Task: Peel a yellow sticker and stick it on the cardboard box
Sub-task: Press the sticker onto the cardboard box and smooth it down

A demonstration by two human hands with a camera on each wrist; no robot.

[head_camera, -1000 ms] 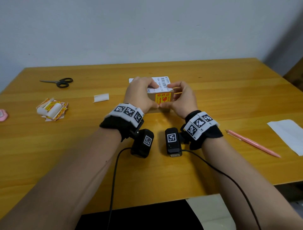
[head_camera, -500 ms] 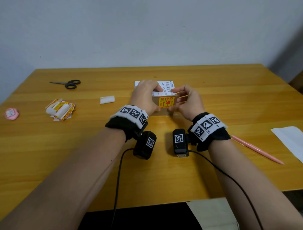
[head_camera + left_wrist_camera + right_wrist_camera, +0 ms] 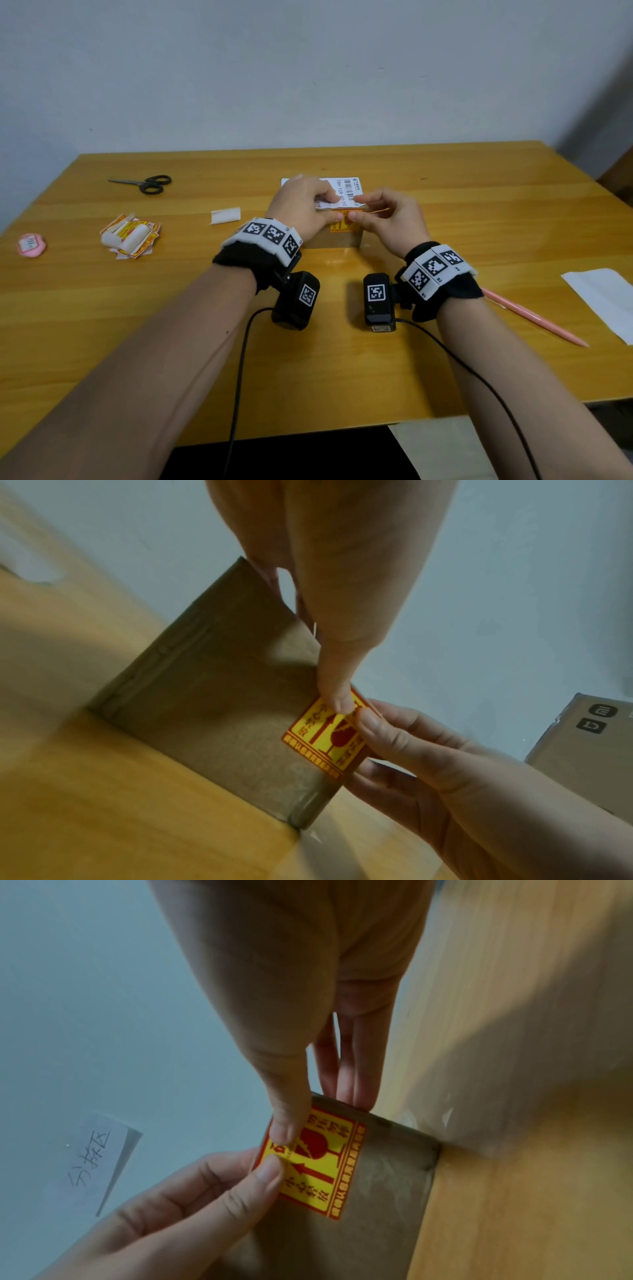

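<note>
A small cardboard box (image 3: 337, 241) stands at mid-table with a white shipping label (image 3: 349, 192) on top. The yellow and red sticker (image 3: 342, 226) lies on its near face, up by the top edge. My left hand (image 3: 305, 209) holds the box from the left, fingers over the top, thumb on the sticker (image 3: 322, 745). My right hand (image 3: 390, 219) holds the right end, its thumb beside the left one on the sticker (image 3: 322, 1167). In the wrist views the left hand (image 3: 342, 601) and the right hand (image 3: 291, 1001) each press a thumb tip on it.
Black scissors (image 3: 147, 184) lie at the far left. A pile of sticker sheets (image 3: 128, 234) and a white backing slip (image 3: 225, 216) sit left of the box. A pink round item (image 3: 31, 244) is at the left edge. A pink pen (image 3: 534, 317) and white paper (image 3: 606, 301) lie right.
Both thumbs have slid from the sticker's lower part up to its top edge. The box stays where it was, and my head has tilted up a little.
</note>
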